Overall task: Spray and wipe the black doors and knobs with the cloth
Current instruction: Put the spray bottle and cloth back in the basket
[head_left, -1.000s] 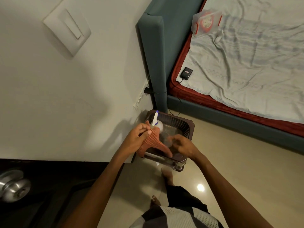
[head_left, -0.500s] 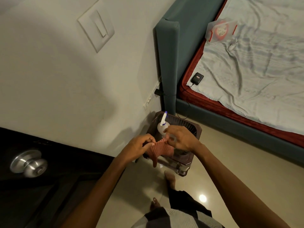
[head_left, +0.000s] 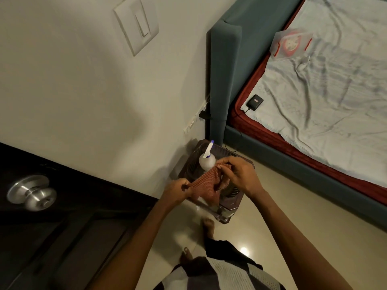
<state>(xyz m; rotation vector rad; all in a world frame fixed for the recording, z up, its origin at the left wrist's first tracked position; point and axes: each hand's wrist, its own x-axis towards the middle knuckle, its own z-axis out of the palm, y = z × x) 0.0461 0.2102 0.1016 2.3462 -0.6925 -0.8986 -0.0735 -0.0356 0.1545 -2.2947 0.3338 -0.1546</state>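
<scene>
Both hands hold an orange checked cloth (head_left: 206, 185) stretched between them at mid-frame. My left hand (head_left: 178, 190) pinches its left corner; my right hand (head_left: 238, 174) grips its bunched right end. A white spray bottle (head_left: 207, 161) with a blue-tipped nozzle stands just behind the cloth on a dark floor fan. The black door (head_left: 69, 222) fills the lower left, and its round silver knob (head_left: 31, 192) sits at the far left, well away from both hands.
The dark box-shaped floor fan (head_left: 232, 197) stands against the wall beside a teal bed frame (head_left: 224, 65). A black charger (head_left: 255, 102) and a clear container (head_left: 291, 43) lie on the bed sheet. A wall switch (head_left: 137, 24) is above. My bare feet are on the tiled floor.
The view has swung right and down, bringing more of the door and knob into sight. My hands have spread apart, pulling the cloth out between them.
</scene>
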